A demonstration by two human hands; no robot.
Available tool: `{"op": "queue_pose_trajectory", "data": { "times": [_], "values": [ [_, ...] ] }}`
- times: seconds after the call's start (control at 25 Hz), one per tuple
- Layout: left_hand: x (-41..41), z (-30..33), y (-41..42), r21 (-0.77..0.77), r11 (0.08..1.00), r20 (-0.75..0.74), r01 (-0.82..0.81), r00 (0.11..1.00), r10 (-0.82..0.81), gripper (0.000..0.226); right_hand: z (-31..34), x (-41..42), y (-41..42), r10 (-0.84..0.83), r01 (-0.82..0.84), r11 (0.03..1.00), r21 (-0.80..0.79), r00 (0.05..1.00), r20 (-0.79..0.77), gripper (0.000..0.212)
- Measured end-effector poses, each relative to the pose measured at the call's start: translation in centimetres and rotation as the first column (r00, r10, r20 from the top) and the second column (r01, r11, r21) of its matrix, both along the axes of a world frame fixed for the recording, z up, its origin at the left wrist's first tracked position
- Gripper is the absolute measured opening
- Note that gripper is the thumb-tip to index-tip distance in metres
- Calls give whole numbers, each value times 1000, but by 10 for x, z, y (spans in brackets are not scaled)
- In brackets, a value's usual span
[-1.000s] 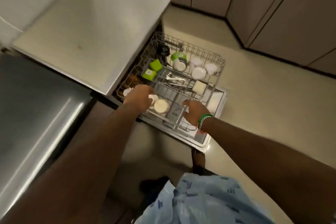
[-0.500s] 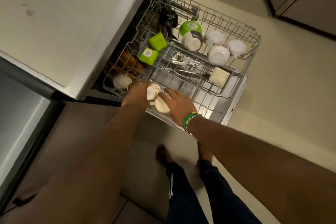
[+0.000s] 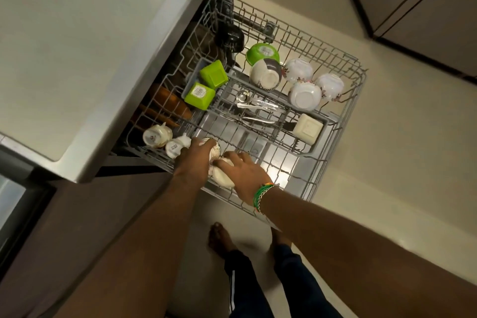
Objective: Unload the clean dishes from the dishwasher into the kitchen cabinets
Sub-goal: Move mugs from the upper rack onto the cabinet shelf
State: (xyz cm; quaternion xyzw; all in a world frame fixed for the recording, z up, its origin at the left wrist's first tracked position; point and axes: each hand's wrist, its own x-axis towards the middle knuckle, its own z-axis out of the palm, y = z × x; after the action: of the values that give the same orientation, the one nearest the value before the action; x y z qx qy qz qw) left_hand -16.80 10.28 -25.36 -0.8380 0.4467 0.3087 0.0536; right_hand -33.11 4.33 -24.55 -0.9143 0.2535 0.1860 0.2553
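Holding cups [image 3: 224,175] in rack [image 3: 333,162], both hands [image 3: 245,171].

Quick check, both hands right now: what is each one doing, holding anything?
Left hand: grips a patterned cup in the rack.
Right hand: fingers curled over a cream cup, gripping it.

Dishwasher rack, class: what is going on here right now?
A person leans over the pulled-out dishwasher rack, unloading it. The left hand grips a patterned white cup at the rack's near edge, and the right hand lies over a cream cup beside it; neither cup looks lifted clear yet. Further back sit two green square cups, a green bowl, several white bowls and some cutlery.
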Motion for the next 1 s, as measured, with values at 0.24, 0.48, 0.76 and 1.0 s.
{"op": "queue_pose_trajectory", "data": {
  "times": [0.24, 0.48, 0.76, 1.0],
  "values": [
    [-18, 30, 0, 7, 1000, -16, -28, 999, 28, 68, 27, -38, -4, -46, 47, 999, -12, 998, 48, 95],
    [-41, 132, -14, -49, 998, 54, -38, 998, 40, 69, 107, -68, -17, -94, 103, 992, -75, 990, 107, 84],
    [-54, 277, -3, -89, 996, 154, -18, 988, 32, 77, 215, -83, -24, -74, 107, 991, -78, 938, 340, 87],
    [-36, 382, 59, -192, 965, 130, -179, 970, 206, 61, 280, -54, -11, 4, -20, 1000, 23, 829, 560, 87]
  ]
}}
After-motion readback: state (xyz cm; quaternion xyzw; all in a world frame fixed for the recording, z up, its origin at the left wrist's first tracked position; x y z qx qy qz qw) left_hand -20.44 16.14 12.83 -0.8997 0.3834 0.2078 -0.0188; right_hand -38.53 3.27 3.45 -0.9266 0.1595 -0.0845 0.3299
